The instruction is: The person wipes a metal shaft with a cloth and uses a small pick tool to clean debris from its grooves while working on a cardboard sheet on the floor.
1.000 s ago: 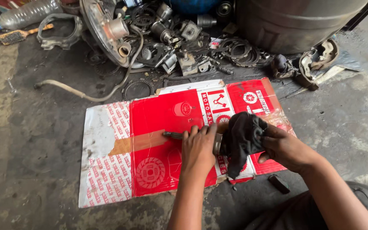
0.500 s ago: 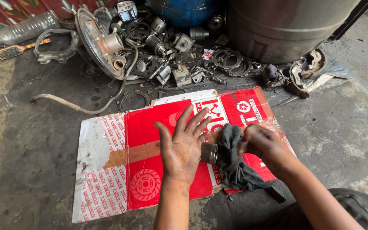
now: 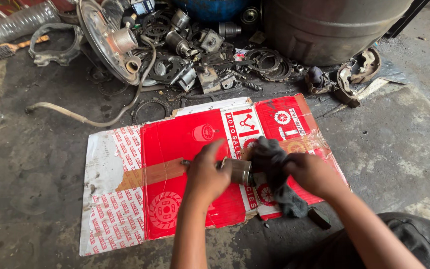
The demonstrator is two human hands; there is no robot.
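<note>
Both forearms enter the view from the lower edge and are bare to the frame limit, with no sleeve, glove, watch or ring visible on either. The left hand [image 3: 206, 174] and the right hand [image 3: 313, 174] carry dark, greasy soiling over the knuckles and fingers. At the lower right corner, a portion of a dark grey garment [image 3: 414, 241] with a stitched seam is visible beside the right forearm.

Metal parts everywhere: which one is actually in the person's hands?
The short metal cylinder over the red cardboard, gripped by the left hand while the right hand presses a dark rag against it. The others lie untouched behind.
</note>
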